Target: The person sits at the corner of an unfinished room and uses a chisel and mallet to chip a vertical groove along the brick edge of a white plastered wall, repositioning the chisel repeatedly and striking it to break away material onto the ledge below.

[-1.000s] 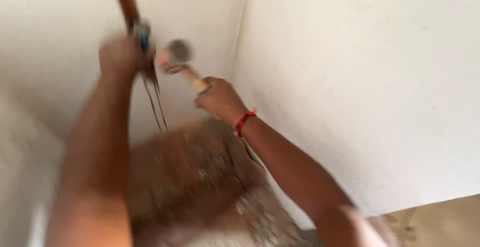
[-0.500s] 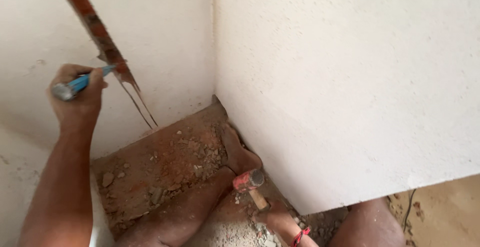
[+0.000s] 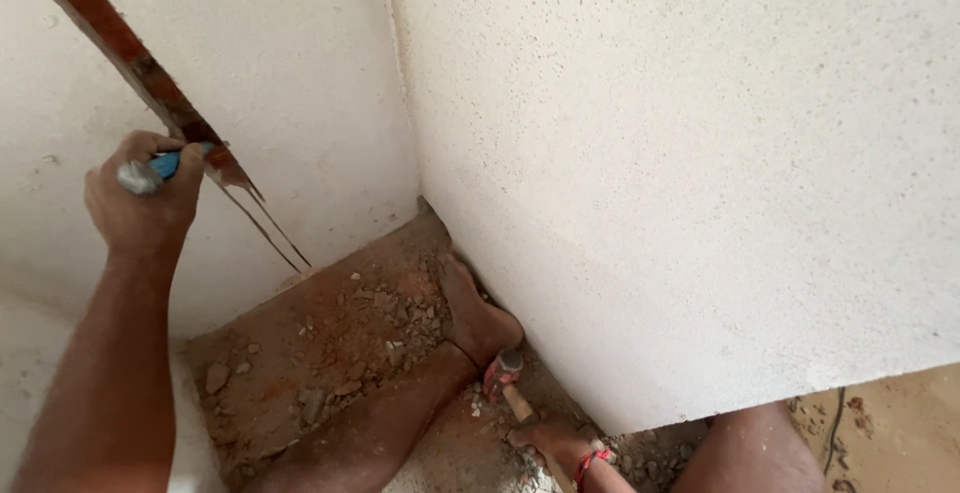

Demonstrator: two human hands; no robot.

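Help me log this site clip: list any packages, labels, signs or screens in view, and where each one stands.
None in view: only plastered walls, a chased groove, rubble on the floor, a chisel in the left hand and a hammer in the right hand.

1. We see both our arms bare, with no sleeves on either.
2. Our right wrist wears a thin red thread bracelet (image 3: 585, 465), looped around just above the hand.
3. Our leg and foot (image 3: 478, 315) are bare, with no shoe or sock.
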